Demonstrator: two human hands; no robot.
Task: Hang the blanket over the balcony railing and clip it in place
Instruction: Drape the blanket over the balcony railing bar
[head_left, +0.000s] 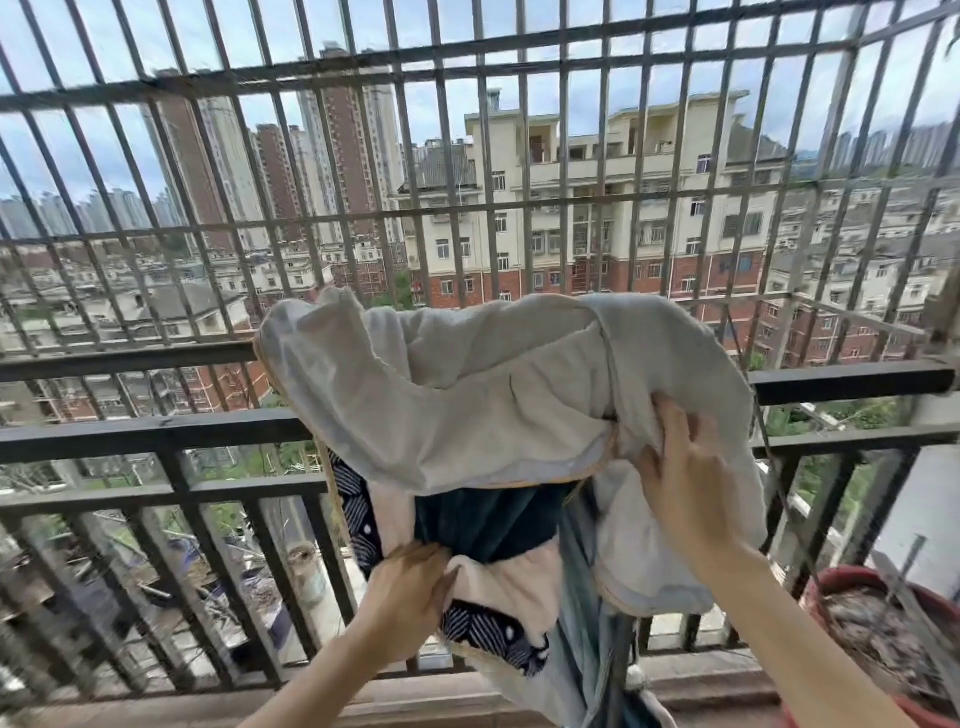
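Blanket (467, 395) sits bunched over the top rail of the balcony railing (130, 436), at about the centre of your view, with its pale lining uppermost and a dark patterned face hanging down toward 6 o'clock on your side. Your left hand (410, 597), at 7 o'clock, is clenched on a gathered fold of the pale and dark fabric low down. Your right hand (685, 467), at 4 o'clock, has its fingers pressed into the pale lining just below the rail, gripping a fold there.

Judging from how it lies, the load is lumped, not spread. Most of the visible bulk rides high on the rail; if you let go of both folds at once, it could slide to whichever side is heavier, and the outer side is a long drop. The security grille (467, 208) beyond may catch it, though that is only a guess. Pulling hard with the left hand could drag the whole bundle back onto your side. The red plant pot (883, 623) at 4 o'clock stands close to the hanging edge, which could pick up soil from it.

No clip is in view. No brand, label or readable writing shows anywhere.
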